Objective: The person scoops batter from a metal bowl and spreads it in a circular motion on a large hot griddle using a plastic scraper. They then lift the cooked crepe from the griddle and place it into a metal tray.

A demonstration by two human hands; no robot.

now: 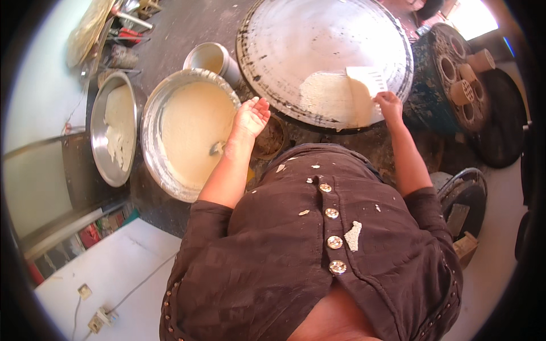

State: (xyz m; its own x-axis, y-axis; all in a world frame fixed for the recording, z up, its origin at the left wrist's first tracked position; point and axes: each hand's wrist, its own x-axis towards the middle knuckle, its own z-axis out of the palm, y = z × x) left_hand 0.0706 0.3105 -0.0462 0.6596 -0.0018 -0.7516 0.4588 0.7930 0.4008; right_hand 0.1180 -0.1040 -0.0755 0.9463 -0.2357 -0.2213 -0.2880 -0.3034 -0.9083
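My right hand [389, 105] grips a flat white scraper [367, 80] at the near right edge of a big round griddle [296, 34]. The scraper lies against a thin pale sheet of batter [330, 98] spread on the griddle's near part. My left hand [249, 119] hovers open, palm up, over the right rim of a wide metal basin [149, 122] filled with creamy batter [193, 133]. A ladle handle [216, 149] pokes out of the batter just below the hand. Brown sleeves speckled with batter cover both upper arms.
A second metal basin [100, 133] with a little batter sits at the left. A grey cup [211, 58] stands behind the full basin. A small dark bowl [271, 138] lies between basin and griddle. A round stove part with clay cups [458, 77] is at the right.
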